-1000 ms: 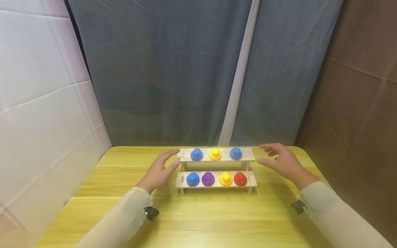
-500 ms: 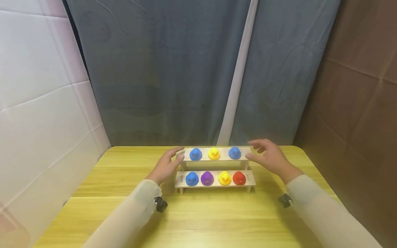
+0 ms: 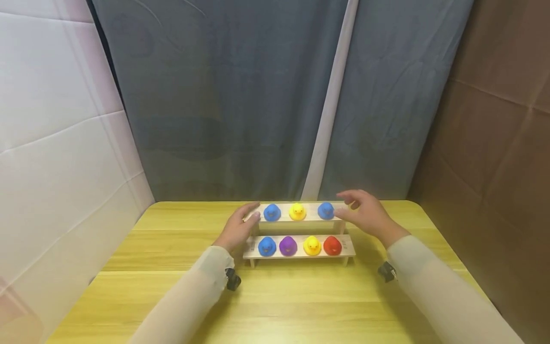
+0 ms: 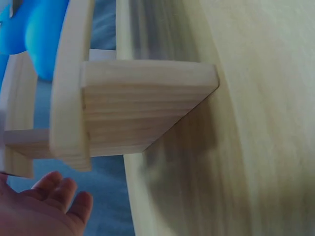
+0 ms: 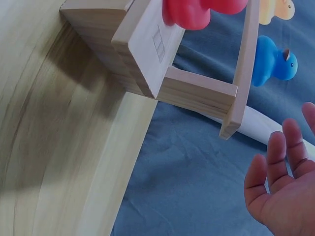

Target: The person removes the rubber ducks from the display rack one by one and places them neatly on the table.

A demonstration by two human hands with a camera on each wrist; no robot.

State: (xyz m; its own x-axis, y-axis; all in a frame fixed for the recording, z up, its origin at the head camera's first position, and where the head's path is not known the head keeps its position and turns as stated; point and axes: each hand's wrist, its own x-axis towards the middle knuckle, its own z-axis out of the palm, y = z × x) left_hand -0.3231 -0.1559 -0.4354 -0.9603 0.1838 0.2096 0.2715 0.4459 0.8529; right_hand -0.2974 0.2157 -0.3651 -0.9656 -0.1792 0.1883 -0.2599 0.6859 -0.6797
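Note:
A wooden upper shelf (image 3: 311, 213) holds a blue rubber duck (image 3: 272, 213), a yellow duck (image 3: 297, 212) and, on the right, a second blue duck (image 3: 326, 211). On the lower shelf (image 3: 348, 248) in front sit a blue duck (image 3: 267, 247), a purple duck (image 3: 288, 246), a yellow duck (image 3: 312, 246) and a red duck (image 3: 333, 246). My left hand (image 3: 237, 228) is at the upper shelf's left end, fingers loosely bent. My right hand (image 3: 367, 215) overlaps its right end in the head view, thumb tip by the blue duck; the right wrist view (image 5: 283, 196) shows a gap to the shelf.
Both shelves stand on short wooden legs on a wood-grain table (image 3: 292, 306). A grey-blue curtain (image 3: 236, 105) with a pale strip hangs behind. White cloth (image 3: 64, 95) covers the left side, brown cloth (image 3: 502, 124) the right.
Both hands have moved inward, the left one rightward and the right one leftward, to the ends of the upper shelf. The ducks and shelves stay in place.

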